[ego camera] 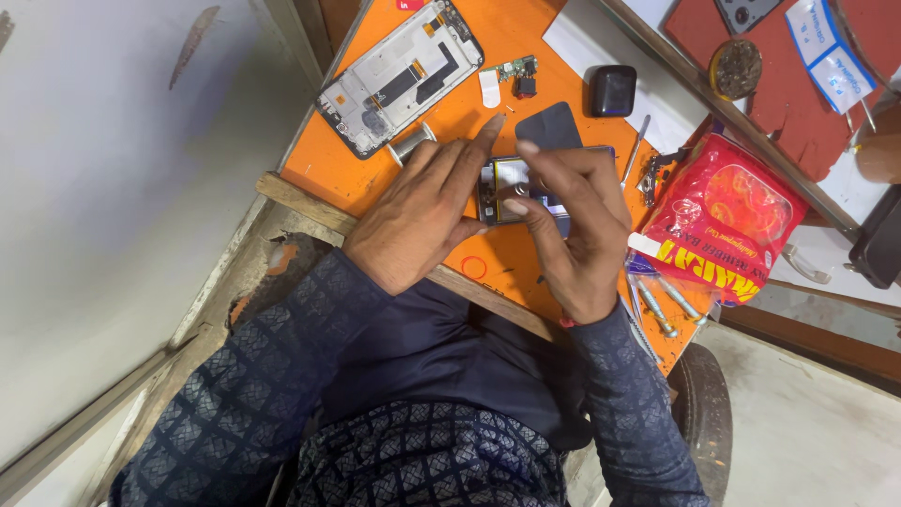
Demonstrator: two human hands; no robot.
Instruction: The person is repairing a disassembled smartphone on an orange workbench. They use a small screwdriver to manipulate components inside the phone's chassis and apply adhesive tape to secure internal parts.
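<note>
Both our hands are on a small phone part at the middle of the orange mat.

Our left hand (418, 211) lies spread, fingers steadying the part (511, 188) from one side; our right hand (572, 225) curls over it, fingertips pinching its edge. An opened phone frame (399, 75) lies further up the mat (507, 33), a red bag (723, 221) just right, and a black box (612, 90) near the mat's far edge.

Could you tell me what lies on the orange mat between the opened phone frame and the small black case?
In the head view, a small green circuit board and a white strip lie between them.
</note>
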